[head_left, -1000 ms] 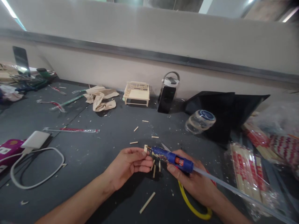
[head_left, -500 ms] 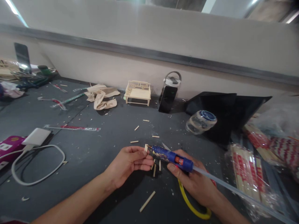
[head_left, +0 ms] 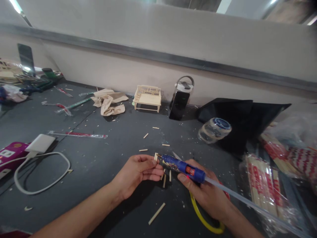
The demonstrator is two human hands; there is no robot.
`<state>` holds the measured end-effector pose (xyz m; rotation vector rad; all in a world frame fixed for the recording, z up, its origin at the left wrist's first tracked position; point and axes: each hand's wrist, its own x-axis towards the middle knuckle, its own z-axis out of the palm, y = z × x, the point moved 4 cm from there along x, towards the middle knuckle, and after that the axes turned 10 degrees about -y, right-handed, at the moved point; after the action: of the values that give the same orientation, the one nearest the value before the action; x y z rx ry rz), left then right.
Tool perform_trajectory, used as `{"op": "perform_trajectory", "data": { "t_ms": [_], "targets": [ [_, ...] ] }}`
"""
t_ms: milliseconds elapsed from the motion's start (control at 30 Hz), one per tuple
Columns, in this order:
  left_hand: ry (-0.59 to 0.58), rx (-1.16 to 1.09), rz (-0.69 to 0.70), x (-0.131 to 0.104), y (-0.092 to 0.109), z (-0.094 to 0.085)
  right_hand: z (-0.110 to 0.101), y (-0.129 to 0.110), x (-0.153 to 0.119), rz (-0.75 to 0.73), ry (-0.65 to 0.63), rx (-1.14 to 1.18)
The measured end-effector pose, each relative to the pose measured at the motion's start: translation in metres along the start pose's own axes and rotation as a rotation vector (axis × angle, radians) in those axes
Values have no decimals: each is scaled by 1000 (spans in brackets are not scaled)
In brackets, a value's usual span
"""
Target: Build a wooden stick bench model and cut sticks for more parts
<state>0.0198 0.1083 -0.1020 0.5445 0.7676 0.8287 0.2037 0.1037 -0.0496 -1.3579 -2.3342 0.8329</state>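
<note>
My left hand (head_left: 145, 169) pinches a small pale wooden piece (head_left: 156, 157) upright between thumb and fingertips. My right hand (head_left: 203, 188) is wrapped round a blue glue gun (head_left: 183, 167), whose nozzle points left and meets or nearly meets the top of that piece. A long clear glue stick (head_left: 237, 193) runs out of the gun's back. A pointed blade shows just behind the gun, and a yellow loop (head_left: 203, 219) hangs below my right hand. Several short sticks lie under and beyond my left fingers, and a longer stick (head_left: 157, 213) lies nearer me.
A miniature wooden bench (head_left: 148, 98) stands by the wall, beside crumpled brown paper (head_left: 110, 101). Right of it are a phone (head_left: 179, 105) against a bottle, a clear jar (head_left: 214, 130) and bagged sticks (head_left: 264, 185). At left lie a white charger (head_left: 41, 143) with cable and a purple box (head_left: 13, 155).
The whole view has shifted very slightly. Both hands keep nearly the same pose, and the glue gun's nozzle remains at the top of the small piece.
</note>
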Motion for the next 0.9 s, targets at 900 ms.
{"op": "perform_trajectory", "data": {
  "t_ms": [900],
  "targets": [
    [4,15,4,0,0,0,2,1,-1,-17,26,10]
  ]
}}
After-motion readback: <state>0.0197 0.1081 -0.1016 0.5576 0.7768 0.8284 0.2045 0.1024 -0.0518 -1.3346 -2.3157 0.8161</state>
